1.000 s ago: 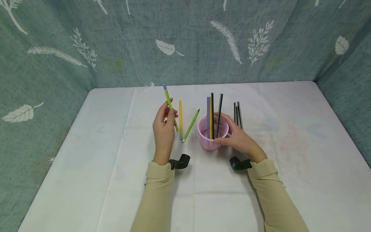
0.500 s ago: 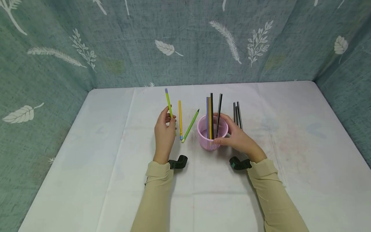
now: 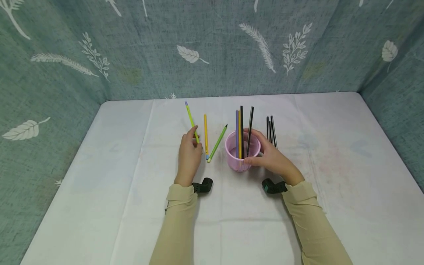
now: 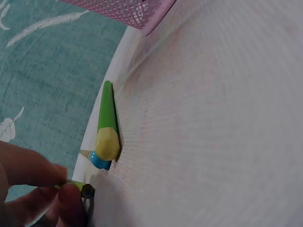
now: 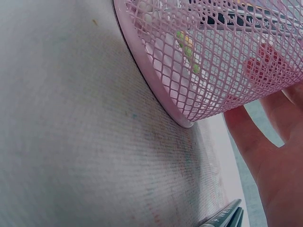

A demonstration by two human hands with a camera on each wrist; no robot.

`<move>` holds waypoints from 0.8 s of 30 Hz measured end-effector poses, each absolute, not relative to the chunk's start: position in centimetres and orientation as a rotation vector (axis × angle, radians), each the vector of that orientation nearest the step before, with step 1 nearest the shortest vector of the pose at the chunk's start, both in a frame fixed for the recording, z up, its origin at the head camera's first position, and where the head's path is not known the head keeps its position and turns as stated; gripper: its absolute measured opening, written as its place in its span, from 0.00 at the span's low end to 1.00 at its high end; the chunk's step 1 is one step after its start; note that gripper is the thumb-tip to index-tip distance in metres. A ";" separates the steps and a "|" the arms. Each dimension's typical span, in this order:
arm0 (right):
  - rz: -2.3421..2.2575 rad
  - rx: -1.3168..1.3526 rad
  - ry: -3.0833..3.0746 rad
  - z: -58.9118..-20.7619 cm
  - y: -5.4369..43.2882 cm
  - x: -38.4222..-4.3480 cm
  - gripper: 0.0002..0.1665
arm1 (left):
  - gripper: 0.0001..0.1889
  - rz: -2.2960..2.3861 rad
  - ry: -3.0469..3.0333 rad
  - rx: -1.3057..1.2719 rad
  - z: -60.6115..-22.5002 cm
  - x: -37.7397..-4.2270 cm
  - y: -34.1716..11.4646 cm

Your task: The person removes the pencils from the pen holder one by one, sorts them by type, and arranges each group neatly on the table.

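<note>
Drawn slightly back since the earlier frame, a yellow-green pencil (image 3: 189, 112) is pinched by the left hand (image 3: 190, 156), its long axis slanting forward and left; rightward, past the yellow pencil (image 3: 206, 136) and green pencil (image 3: 217, 143), the pink cup (image 3: 233, 164) is gripped by the right hand (image 3: 274, 158).

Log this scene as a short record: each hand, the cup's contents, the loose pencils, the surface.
left hand: pinches lime pencil
right hand: grips pink mesh cup
cup contents: four pencils, one purple, one yellow, two black
loose, between left hand and cup: yellow pencil, green pencil
loose, right of cup: three black pencils
surface: white cloth
</note>
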State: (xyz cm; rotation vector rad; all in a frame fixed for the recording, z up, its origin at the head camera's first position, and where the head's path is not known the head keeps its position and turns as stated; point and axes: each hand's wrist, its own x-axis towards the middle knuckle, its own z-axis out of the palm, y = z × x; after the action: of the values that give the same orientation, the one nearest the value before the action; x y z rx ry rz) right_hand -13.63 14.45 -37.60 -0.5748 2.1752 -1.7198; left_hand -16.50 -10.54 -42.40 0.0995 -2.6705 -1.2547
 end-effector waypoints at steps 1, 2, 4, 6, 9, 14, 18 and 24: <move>-1.720 -0.582 2.176 -37.6 14.4 -13.7 0.47 | 0.28 -1.214 -2.698 0.089 -42.4 -16.5 -10.6; -1.721 -0.583 2.177 -37.6 14.4 -13.7 0.47 | 0.26 -1.174 -2.723 0.079 -42.4 -16.5 -10.6; -1.720 -0.583 2.182 -37.6 14.4 -13.7 0.48 | 0.23 -1.101 -2.765 0.064 -42.4 -16.4 -10.6; -1.712 -0.573 2.190 -37.6 14.4 -13.7 0.48 | 0.21 -1.037 -2.806 0.063 -42.3 -16.4 -10.5; -1.697 -0.564 2.202 -37.6 14.4 -13.7 0.48 | 0.18 -0.962 -2.868 0.082 -41.9 -16.2 -10.4; -1.712 -0.587 2.191 -37.5 14.4 -13.7 0.48 | 0.14 -0.895 -2.919 0.107 -41.3 -15.8 -10.4; -1.723 -0.595 2.173 -37.5 14.4 -13.7 0.48 | 0.14 -0.867 -2.931 0.121 -41.1 -15.7 -10.4; -1.720 -0.595 2.169 -37.5 14.4 -13.5 0.48 | 0.17 -0.844 -2.976 0.150 -40.8 -15.4 -10.4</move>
State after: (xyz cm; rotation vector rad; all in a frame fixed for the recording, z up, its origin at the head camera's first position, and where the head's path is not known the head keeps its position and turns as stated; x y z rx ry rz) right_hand -13.55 14.40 -37.47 -0.5947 2.1694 -1.7201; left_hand -15.42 -10.42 -40.77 0.1502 -2.9758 -0.8439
